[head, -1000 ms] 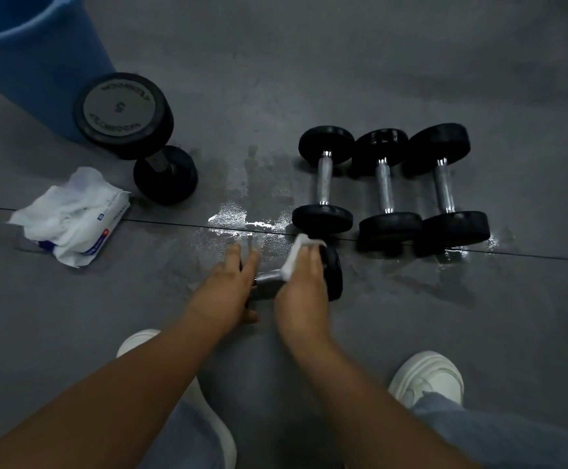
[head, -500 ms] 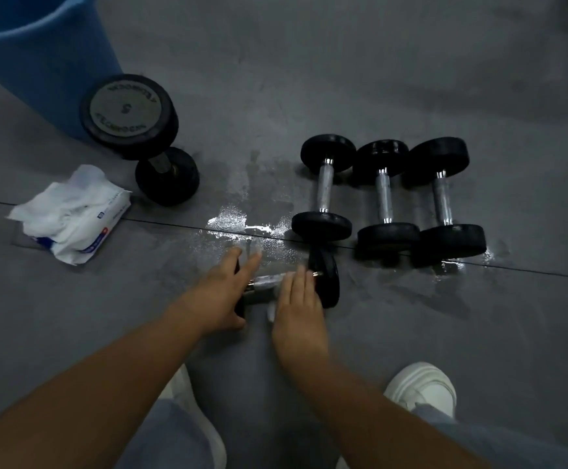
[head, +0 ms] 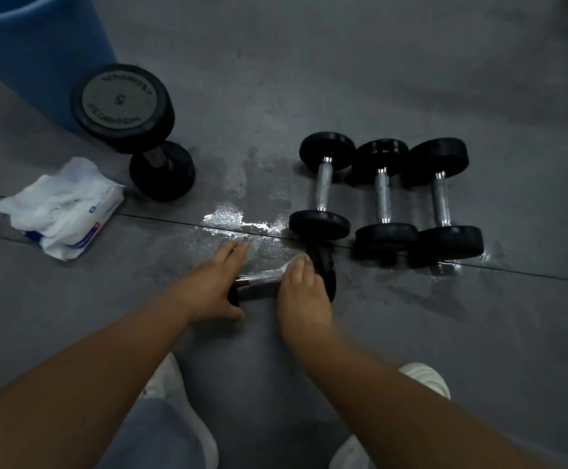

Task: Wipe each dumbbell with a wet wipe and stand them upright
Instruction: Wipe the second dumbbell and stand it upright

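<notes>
A small black dumbbell (head: 262,277) with a chrome handle lies sideways on the grey floor between my hands. My left hand (head: 208,289) rests on its left weight with straight fingers. My right hand (head: 304,296) grips a white wet wipe (head: 291,262) round the handle, right beside the right weight (head: 325,265). Three more small dumbbells (head: 323,186), (head: 382,194), (head: 441,198) lie side by side just behind. A larger dumbbell (head: 133,130) marked 5 stands on end at the back left.
An open pack of wet wipes (head: 62,208) lies on the floor at the left. A blue bin (head: 35,45) stands at the back left corner. A wet patch (head: 238,218) shines on the floor behind my hands. My white shoes (head: 174,401), (head: 424,380) are below.
My right hand has slid the wipe along the handle, away from the right weight and back up to it. My left hand has stayed on the left weight.
</notes>
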`<action>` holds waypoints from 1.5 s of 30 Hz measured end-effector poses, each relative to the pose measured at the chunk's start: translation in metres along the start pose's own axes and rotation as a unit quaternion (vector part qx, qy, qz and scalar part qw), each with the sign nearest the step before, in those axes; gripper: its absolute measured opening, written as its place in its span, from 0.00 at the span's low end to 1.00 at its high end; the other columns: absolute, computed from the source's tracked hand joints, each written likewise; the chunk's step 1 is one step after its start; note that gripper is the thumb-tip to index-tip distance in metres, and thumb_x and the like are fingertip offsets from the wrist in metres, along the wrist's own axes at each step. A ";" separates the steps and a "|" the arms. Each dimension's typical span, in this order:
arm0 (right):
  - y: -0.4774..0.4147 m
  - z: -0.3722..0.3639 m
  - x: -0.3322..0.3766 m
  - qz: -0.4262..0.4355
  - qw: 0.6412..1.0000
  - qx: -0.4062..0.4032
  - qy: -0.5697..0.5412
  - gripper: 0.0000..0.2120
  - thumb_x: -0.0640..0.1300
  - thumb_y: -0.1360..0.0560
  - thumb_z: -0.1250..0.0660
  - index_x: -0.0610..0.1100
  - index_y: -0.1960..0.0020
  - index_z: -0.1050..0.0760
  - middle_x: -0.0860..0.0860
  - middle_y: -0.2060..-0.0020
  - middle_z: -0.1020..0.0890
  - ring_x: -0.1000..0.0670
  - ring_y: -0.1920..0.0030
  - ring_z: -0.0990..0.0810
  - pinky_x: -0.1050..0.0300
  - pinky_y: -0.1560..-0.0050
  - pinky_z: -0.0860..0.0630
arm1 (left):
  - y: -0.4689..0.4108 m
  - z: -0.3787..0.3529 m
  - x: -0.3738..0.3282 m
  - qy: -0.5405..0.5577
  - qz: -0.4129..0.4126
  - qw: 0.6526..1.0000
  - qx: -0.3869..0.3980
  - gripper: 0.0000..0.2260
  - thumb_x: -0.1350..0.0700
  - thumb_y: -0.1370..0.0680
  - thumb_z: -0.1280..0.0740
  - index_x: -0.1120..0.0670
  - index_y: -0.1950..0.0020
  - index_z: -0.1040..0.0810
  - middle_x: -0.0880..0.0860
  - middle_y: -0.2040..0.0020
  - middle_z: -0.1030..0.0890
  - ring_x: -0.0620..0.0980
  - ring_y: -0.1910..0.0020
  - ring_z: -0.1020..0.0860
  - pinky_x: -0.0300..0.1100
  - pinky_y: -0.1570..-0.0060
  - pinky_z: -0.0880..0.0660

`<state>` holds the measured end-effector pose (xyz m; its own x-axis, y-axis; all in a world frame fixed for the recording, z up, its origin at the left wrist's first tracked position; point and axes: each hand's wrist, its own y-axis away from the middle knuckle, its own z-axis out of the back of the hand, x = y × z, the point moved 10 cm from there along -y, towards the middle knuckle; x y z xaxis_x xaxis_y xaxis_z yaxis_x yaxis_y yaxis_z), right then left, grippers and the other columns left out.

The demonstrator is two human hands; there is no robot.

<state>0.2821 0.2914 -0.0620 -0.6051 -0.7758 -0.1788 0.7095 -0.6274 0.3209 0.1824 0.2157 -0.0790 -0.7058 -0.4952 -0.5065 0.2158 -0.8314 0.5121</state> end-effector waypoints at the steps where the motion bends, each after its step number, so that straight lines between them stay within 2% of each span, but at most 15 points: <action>1: 0.008 -0.011 0.001 -0.003 0.999 0.032 0.029 0.25 0.38 0.22 0.54 0.30 0.26 0.45 0.32 0.29 0.38 0.35 0.30 0.35 0.51 0.41 0.29 | 0.000 -0.002 0.000 -0.007 0.000 1.000 0.001 0.59 0.47 0.37 0.19 0.53 0.19 0.56 0.52 0.20 0.55 0.57 0.24 0.39 0.47 0.29 0.34; 4: 0.014 -0.002 0.018 0.051 0.992 0.035 0.111 0.24 0.33 0.24 0.54 0.31 0.30 0.36 0.32 0.34 0.30 0.37 0.38 0.25 0.53 0.49 0.25 | -0.001 -0.002 -0.001 -0.005 0.003 1.000 -0.002 0.57 0.48 0.37 0.19 0.53 0.20 0.53 0.52 0.21 0.53 0.57 0.26 0.36 0.48 0.31 0.32; 6: 0.009 0.001 0.028 0.120 0.988 0.076 0.064 0.19 0.34 0.22 0.50 0.32 0.33 0.32 0.33 0.38 0.27 0.36 0.41 0.25 0.49 0.48 0.26 | -0.003 -0.001 -0.002 -0.007 0.004 1.000 0.000 0.56 0.49 0.37 0.19 0.53 0.20 0.53 0.54 0.21 0.53 0.58 0.27 0.35 0.47 0.33 0.31; 11: -0.029 0.007 0.000 0.047 0.995 0.071 0.041 0.16 0.36 0.20 0.48 0.37 0.34 0.34 0.37 0.39 0.29 0.39 0.42 0.27 0.51 0.54 0.24 | -0.003 -0.002 -0.001 -0.007 0.006 1.000 -0.002 0.56 0.49 0.36 0.19 0.52 0.20 0.53 0.53 0.21 0.53 0.58 0.27 0.35 0.48 0.32 0.31; 15: -0.026 0.007 0.017 0.091 0.991 0.080 0.059 0.16 0.36 0.21 0.48 0.35 0.36 0.32 0.40 0.42 0.24 0.40 0.42 0.27 0.53 0.50 0.27 | -0.002 -0.002 -0.001 0.000 0.001 1.000 -0.011 0.57 0.49 0.37 0.20 0.52 0.20 0.55 0.52 0.21 0.53 0.57 0.28 0.34 0.48 0.33 0.30; 20: -0.019 0.020 -0.005 0.204 0.971 0.086 -0.093 0.11 0.38 0.28 0.36 0.45 0.46 0.27 0.46 0.48 0.22 0.44 0.43 0.26 0.51 0.51 0.26 | -0.001 -0.001 0.002 -0.002 0.002 1.000 -0.014 0.60 0.48 0.36 0.19 0.52 0.20 0.62 0.52 0.20 0.59 0.59 0.24 0.40 0.51 0.29 0.34; 22: -0.028 0.023 -0.018 0.160 0.971 0.076 -0.158 0.08 0.39 0.30 0.35 0.46 0.52 0.26 0.48 0.52 0.21 0.46 0.46 0.24 0.53 0.51 0.25 | -0.001 0.001 0.003 0.009 0.006 1.000 -0.013 0.61 0.48 0.36 0.19 0.51 0.20 0.64 0.52 0.20 0.61 0.58 0.23 0.42 0.50 0.28 0.35; 25: -0.028 0.024 -0.010 0.005 0.946 0.012 -0.325 0.03 0.42 0.29 0.37 0.44 0.59 0.25 0.44 0.60 0.21 0.44 0.55 0.22 0.53 0.58 0.26 | 0.002 0.002 0.005 0.023 0.012 0.999 -0.023 0.62 0.49 0.36 0.19 0.50 0.21 0.65 0.52 0.20 0.63 0.57 0.22 0.45 0.50 0.27 0.37; 28: -0.010 0.011 0.041 0.041 0.918 0.042 -0.393 0.05 0.40 0.27 0.38 0.44 0.55 0.24 0.44 0.59 0.20 0.43 0.56 0.22 0.52 0.57 0.28 | 0.005 0.000 0.003 0.045 0.006 0.998 -0.036 0.60 0.50 0.36 0.20 0.53 0.20 0.63 0.53 0.19 0.61 0.57 0.21 0.46 0.49 0.26 0.38; 30: -0.011 0.005 0.038 0.077 0.927 0.041 -0.366 0.07 0.40 0.29 0.38 0.46 0.52 0.25 0.46 0.57 0.19 0.44 0.55 0.23 0.51 0.54 0.27 | 0.005 -0.002 0.006 0.057 0.014 0.998 -0.036 0.60 0.50 0.36 0.19 0.54 0.20 0.61 0.54 0.19 0.60 0.57 0.21 0.46 0.49 0.26 0.39; 33: -0.024 0.003 0.012 0.054 0.974 -0.008 -0.221 0.08 0.42 0.31 0.36 0.47 0.52 0.24 0.48 0.57 0.18 0.45 0.53 0.21 0.53 0.47 0.29 | 0.005 -0.004 0.015 0.077 0.042 0.995 -0.038 0.62 0.49 0.38 0.18 0.54 0.20 0.60 0.55 0.19 0.59 0.56 0.21 0.48 0.48 0.25 0.42; 37: -0.008 0.014 0.056 0.166 0.968 -0.034 -0.185 0.09 0.45 0.29 0.36 0.45 0.50 0.24 0.46 0.52 0.19 0.44 0.51 0.22 0.50 0.44 0.30 | 0.003 -0.006 0.015 0.082 0.045 0.995 -0.027 0.61 0.50 0.38 0.19 0.55 0.20 0.58 0.55 0.19 0.57 0.56 0.21 0.47 0.48 0.25 0.41; 39: -0.021 0.015 0.047 0.178 0.968 0.002 -0.177 0.06 0.49 0.28 0.37 0.49 0.53 0.26 0.50 0.55 0.19 0.46 0.51 0.21 0.50 0.40 0.34 | 0.001 -0.007 0.016 0.084 0.056 0.995 -0.022 0.62 0.49 0.40 0.18 0.54 0.20 0.58 0.54 0.19 0.57 0.56 0.21 0.47 0.49 0.25 0.40; 41: -0.031 0.014 0.036 0.154 0.971 0.035 -0.181 0.07 0.50 0.29 0.36 0.49 0.54 0.25 0.49 0.56 0.18 0.46 0.52 0.20 0.53 0.45 0.32 | -0.001 -0.006 0.018 0.081 0.059 0.995 -0.021 0.63 0.49 0.40 0.17 0.53 0.20 0.59 0.54 0.19 0.57 0.56 0.21 0.46 0.50 0.26 0.40; 45: -0.002 0.028 0.057 0.207 0.956 -0.013 -0.205 0.04 0.43 0.32 0.32 0.43 0.58 0.22 0.46 0.64 0.18 0.42 0.63 0.19 0.56 0.64 0.27 | 0.002 -0.005 0.014 0.089 0.058 0.994 -0.018 0.61 0.52 0.40 0.18 0.53 0.20 0.58 0.53 0.19 0.58 0.57 0.22 0.45 0.49 0.26 0.38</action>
<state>0.2363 0.2507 -0.0467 -0.3566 -0.8699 0.3408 0.9249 -0.2772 0.2603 0.1761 0.2061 -0.0888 -0.5454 -0.6221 -0.5617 0.3142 -0.7731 0.5511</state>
